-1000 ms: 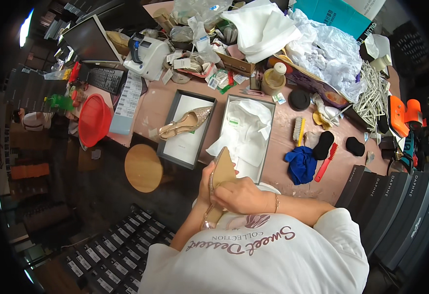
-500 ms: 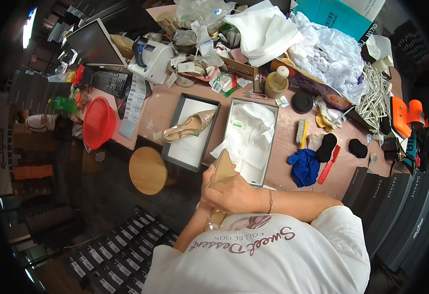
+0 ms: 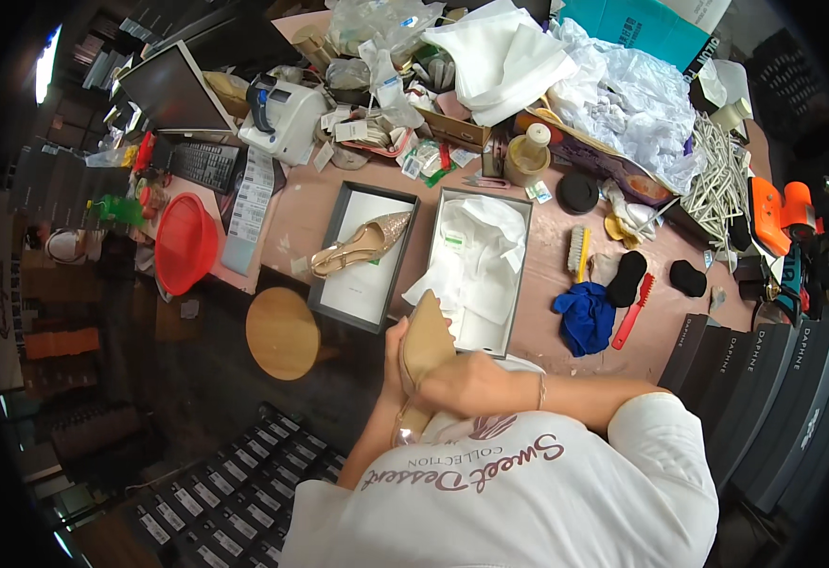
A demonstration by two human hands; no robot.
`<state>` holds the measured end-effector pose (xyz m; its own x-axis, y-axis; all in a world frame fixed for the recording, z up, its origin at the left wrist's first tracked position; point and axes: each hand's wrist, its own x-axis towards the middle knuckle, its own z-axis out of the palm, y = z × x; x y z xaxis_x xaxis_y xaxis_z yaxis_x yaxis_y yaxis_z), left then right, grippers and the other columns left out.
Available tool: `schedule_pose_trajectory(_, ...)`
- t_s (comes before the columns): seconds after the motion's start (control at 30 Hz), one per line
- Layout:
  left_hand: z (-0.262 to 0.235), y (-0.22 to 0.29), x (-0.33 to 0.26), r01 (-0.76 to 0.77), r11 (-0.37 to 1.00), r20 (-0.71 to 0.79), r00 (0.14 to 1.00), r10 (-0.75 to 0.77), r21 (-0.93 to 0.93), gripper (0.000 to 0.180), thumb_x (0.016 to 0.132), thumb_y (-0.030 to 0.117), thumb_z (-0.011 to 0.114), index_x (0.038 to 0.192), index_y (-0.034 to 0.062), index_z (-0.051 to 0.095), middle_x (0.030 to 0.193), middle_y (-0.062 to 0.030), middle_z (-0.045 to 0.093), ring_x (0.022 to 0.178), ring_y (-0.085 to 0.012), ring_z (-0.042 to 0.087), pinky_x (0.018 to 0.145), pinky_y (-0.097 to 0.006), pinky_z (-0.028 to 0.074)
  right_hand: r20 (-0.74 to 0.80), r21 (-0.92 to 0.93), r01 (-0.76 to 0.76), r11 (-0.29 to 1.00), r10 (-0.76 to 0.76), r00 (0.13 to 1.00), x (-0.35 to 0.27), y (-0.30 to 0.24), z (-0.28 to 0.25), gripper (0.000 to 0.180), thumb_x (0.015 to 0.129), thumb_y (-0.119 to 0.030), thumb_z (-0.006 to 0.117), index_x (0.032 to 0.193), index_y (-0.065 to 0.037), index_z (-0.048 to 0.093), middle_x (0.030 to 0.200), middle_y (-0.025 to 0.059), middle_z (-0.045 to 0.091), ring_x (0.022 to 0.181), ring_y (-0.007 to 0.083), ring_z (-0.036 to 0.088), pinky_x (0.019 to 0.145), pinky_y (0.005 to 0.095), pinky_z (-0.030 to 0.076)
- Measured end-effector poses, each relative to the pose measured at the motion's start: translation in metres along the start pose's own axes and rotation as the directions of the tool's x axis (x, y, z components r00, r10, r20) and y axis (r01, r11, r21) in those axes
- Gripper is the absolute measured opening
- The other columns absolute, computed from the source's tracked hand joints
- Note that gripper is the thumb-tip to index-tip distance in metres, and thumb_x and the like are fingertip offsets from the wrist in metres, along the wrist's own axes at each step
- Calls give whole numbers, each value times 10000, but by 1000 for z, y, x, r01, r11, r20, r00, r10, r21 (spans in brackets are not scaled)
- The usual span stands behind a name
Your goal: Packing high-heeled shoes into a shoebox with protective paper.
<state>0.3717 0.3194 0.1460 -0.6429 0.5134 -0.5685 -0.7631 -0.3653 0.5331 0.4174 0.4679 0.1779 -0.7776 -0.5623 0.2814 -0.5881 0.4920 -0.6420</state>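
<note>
A pointed slingback shoe (image 3: 424, 343) is held close to my chest, its tan sole facing up and its toe pointing away from me. My left hand (image 3: 392, 371) grips it along the left side. Against its right side, near the arch, my right hand (image 3: 467, 384) is curled, the fingers partly hidden and somewhat blurred. The matching glittery shoe (image 3: 365, 244) lies on its side in a grey box lid (image 3: 397, 275) on the table. Beside that lid, nearest to my hands, an open shoe box (image 3: 520, 284) holds white tissue paper (image 3: 483, 237).
At right lie a yellow brush (image 3: 578, 254), blue cloth (image 3: 585, 319), red brush (image 3: 634, 310) and black pads (image 3: 628, 278). A glue jar (image 3: 528, 154) stands behind. Leftward are a red basin (image 3: 187, 244) and round stool (image 3: 283, 333). Dark shoe boxes (image 3: 750, 379) are stacked at right.
My right hand has shifted slightly down and right along the shoe, and more of the tan sole shows. My left hand keeps its hold. The whole view has shifted a little.
</note>
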Motion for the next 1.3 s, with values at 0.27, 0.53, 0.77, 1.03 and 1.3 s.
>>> schedule_pose_trajectory(0.27, 7, 3, 4, 34, 999, 39, 999, -34, 16, 644, 915, 492, 313, 1352, 28, 402, 1055, -103, 587, 900, -181, 584, 771, -316, 479, -142, 41, 159, 986, -152, 978, -10, 5, -8, 104, 744, -181, 598, 766, -117, 519, 644, 44, 518, 566, 249, 595, 457, 354, 466)
schedule_pose_trajectory(0.53, 5, 2, 6, 39, 999, 49, 998, -37, -36, 643, 913, 494, 328, 1342, 21, 407, 1066, -120, 585, 879, -189, 599, 781, -308, 485, -169, 127, -58, 990, 79, 982, 7, 41, -12, 135, 735, -197, 611, 774, -117, 510, 644, 39, 530, 581, 230, 598, 472, 357, 474)
schedule_pose_trajectory(0.77, 25, 1, 3, -43, 999, -97, 994, 43, -2, 603, 910, 492, 335, 1222, 0, 491, 968, -112, 610, 839, -183, 613, 718, -302, 499, -184, -46, 24, 999, -32, 982, 18, 22, -15, 81, 762, -170, 598, 735, -120, 540, 641, 44, 554, 545, 248, 590, 473, 356, 477)
schedule_pose_trajectory(1.03, -1, -7, 13, -95, 995, -129, 987, 95, 5, 630, 901, 535, 296, 1177, 10, 511, 933, -120, 613, 737, -184, 598, 635, -296, 495, -294, 139, -12, 990, 53, 954, 40, 27, 0, 97, 787, -182, 604, 813, -90, 589, 682, 92, 582, 583, 262, 602, 518, 348, 490)
schedule_pose_trajectory(1.3, 18, 48, 3, -120, 975, 212, 974, 79, 187, 596, 856, 383, 450, 1314, 3, 411, 1006, -187, 601, 861, -268, 626, 707, -349, 529, -309, 592, -374, 714, 630, 713, 38, 98, -29, 188, 881, -192, 608, 814, -22, 570, 613, 58, 559, 536, 116, 508, 493, 274, 404)
